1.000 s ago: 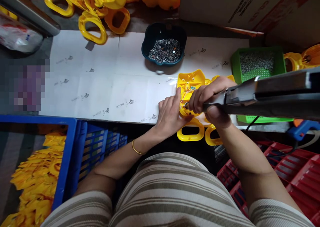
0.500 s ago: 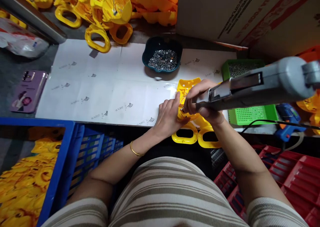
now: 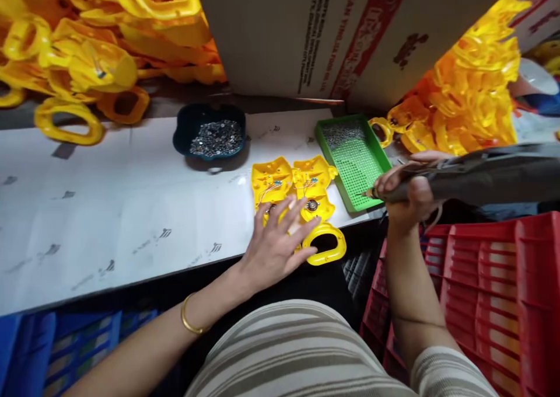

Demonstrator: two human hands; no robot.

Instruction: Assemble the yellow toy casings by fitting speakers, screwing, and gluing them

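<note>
Two yellow plastic shell halves with loop handles lie side by side at the table's front edge, the left shell [image 3: 272, 175] and the right shell [image 3: 321, 201]. Thin wires and a round metal part show inside them. Over the left shell, my left hand [image 3: 275, 239] is spread with fingers apart, covering its lower part; whether it touches is unclear. My right hand [image 3: 409, 195] is wrapped round a grey power screwdriver [image 3: 472, 178]. The tool's tip sits over the front right of a green basket [image 3: 350, 201], which has small screws at its far end.
A dark bowl [image 3: 184, 131] of small metal pieces stands on the white-covered table [image 3: 144, 192]. Yellow parts [image 3: 96, 52] are heaped at back left and back right [image 3: 468, 93]. A carton [image 3: 280, 46] stands behind. Below are a red crate [image 3: 485, 292] and a blue crate [image 3: 83, 338].
My right hand has carried the screwdriver from the yellow shells to the green basket on the right. My left hand has spread its fingers. The view has turned right.
</note>
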